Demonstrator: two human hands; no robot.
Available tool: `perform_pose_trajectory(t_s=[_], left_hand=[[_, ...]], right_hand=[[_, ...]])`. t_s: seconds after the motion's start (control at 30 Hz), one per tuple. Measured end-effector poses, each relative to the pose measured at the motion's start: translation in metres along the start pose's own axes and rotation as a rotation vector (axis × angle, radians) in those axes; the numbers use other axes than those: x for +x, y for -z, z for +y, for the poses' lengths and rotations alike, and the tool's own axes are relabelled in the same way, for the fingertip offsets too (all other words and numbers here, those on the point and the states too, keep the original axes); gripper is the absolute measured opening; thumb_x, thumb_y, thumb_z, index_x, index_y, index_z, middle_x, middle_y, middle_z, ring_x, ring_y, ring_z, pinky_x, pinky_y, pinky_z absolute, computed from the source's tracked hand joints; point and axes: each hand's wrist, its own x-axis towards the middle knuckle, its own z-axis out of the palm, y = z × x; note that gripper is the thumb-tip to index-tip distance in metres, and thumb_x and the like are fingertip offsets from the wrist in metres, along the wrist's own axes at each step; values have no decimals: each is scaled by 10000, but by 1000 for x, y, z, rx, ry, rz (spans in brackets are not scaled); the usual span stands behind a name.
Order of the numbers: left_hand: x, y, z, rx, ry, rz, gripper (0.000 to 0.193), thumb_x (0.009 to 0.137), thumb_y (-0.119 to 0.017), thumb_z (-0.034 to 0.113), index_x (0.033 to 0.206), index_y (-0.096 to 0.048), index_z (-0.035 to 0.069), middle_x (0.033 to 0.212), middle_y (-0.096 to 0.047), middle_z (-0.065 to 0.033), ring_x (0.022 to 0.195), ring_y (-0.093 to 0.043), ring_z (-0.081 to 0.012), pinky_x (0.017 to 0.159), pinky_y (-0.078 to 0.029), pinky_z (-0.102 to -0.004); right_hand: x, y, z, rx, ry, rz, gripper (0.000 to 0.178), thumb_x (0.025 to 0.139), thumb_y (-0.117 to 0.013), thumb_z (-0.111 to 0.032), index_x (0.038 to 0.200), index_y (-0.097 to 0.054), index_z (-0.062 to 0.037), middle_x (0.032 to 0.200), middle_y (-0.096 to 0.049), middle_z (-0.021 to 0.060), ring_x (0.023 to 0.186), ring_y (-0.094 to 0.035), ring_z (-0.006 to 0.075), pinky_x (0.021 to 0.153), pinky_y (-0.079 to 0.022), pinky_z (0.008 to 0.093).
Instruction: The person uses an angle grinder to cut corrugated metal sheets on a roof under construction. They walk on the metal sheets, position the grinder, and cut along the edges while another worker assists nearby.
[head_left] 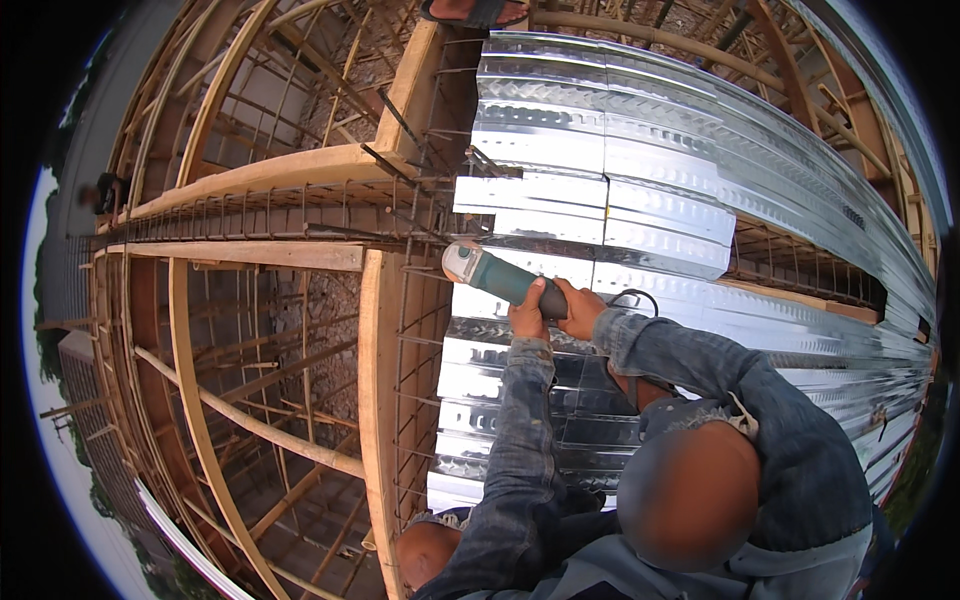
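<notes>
Both of my hands are closed on a green angle grinder with a silver head. My left hand wraps its body near the middle. Close beside it, my right hand grips the dark rear end, where a black cable curves away. The grinder's head lies at the edge of the shiny corrugated metal decking, by the rebar where the beams meet. Its disc, and whether it touches metal, I cannot make out. Frayed denim sleeves cover my forearms.
Left of the decking, wooden formwork boards frame deep openings with poles below. A rebar cage runs left between boards. Another person's sandalled foot stands at the top; a person is far left. A slot with rebar splits the decking.
</notes>
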Motion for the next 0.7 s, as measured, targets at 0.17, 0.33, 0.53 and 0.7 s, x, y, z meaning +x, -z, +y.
perform_pose_trajectory(t_s=[0.17, 0.33, 0.53, 0.7], left_hand=[[2, -2, -9, -50, 11, 42, 346, 728, -741, 73, 1003, -545, 1, 949, -594, -89, 839, -602, -201, 750, -522, -329], [3, -2, -6, -45, 0, -5, 385, 716, -759, 116, 1013, -546, -5, 952, -593, -91, 840, -603, -205, 738, -528, -337], [0, -5, -5, 9, -1, -12, 389, 743, -730, 161, 1037, -535, -3, 951, -574, -80, 848, -586, -195, 761, -500, -333], [-3, -9, -12, -7, -9, -5, 391, 744, -728, 154, 1045, -536, -3, 962, -574, -80, 857, -584, -199, 767, -499, -335]], right_hand=[[-2, 4, 6, -5, 5, -4, 806, 681, -697, -218, 1363, -293, -67, 956, -616, 251, 896, -610, 401, 811, -482, 442], [1, 3, 8, 2, 37, 21, 799, 682, -698, -224, 1357, -300, -65, 952, -620, 242, 899, -611, 398, 811, -482, 446], [1, 0, 11, -7, 45, 57, 780, 693, -692, -234, 1353, -312, -68, 987, -614, 246, 918, -604, 400, 821, -478, 446], [-2, 3, 16, 17, 27, 10, 782, 695, -691, -225, 1360, -306, -79, 1001, -604, 253, 949, -591, 400, 842, -466, 446]])
